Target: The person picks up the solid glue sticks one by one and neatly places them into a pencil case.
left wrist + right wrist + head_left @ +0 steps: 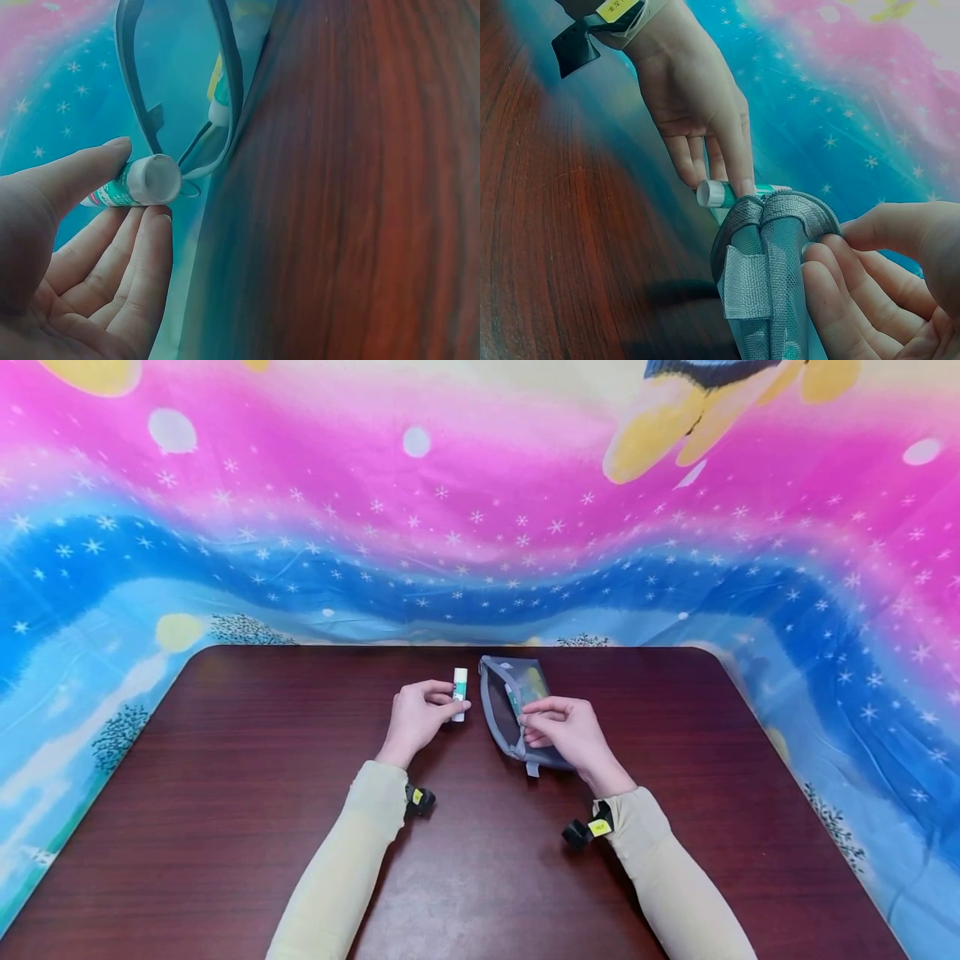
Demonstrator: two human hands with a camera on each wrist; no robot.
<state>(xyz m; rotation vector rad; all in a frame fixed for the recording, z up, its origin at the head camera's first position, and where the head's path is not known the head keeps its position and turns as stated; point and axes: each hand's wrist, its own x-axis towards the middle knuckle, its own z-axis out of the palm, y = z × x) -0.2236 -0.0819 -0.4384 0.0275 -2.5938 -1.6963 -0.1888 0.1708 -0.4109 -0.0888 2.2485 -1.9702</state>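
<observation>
My left hand (417, 717) pinches a white and green glue stick (461, 683) between thumb and fingertips, upright in the head view. In the left wrist view the glue stick's round white end (159, 180) faces the camera. To its right, a grey mesh zip pouch (551, 758) lies on the table with its mouth unzipped and gaping toward the left hand. My right hand (573, 735) pinches the near rim of that mouth between thumb and fingers. Through the pouch's side shows a green, white and yellow thing (218, 96), partly hidden.
Both hands work over the back part of a dark red-brown wooden table (262, 793). A pink and blue patterned cloth (480, 543) hangs behind the table and along its sides. A small grey fabric tab (747, 283) sticks out from the pouch's end.
</observation>
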